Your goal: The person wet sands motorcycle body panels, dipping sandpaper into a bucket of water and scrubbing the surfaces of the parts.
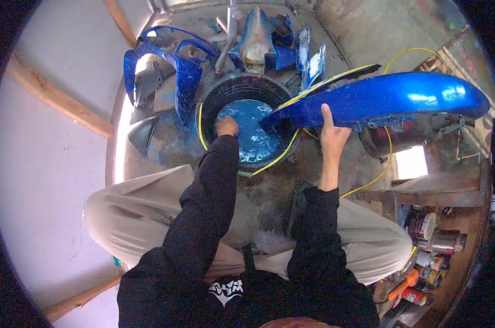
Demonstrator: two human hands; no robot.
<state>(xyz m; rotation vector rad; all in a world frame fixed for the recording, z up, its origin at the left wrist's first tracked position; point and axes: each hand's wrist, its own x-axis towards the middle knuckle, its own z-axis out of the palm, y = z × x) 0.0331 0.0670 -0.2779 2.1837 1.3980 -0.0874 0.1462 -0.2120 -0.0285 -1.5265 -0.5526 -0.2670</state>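
My right hand (334, 136) grips the lower edge of a long, glossy blue motorcycle body panel (389, 98), its thumb resting on the painted face. The panel's narrow left end dips over the rim of a black tub (212, 90) between my knees. Cloudy bluish water with streaks of foam (255, 123) fills the tub's bottom. Over the water's left side, my left hand (227, 127) is closed in a fist; whatever it holds, if anything, is hidden.
Beyond the tub lie more blue body panels (184, 68) and a bare-backed panel (257, 44). A grey-blue piece (142, 134) rests by the left wall. A yellow hose (367, 187) runs around the tub and rightward. Several cans (447, 240) sit on a shelf at right.
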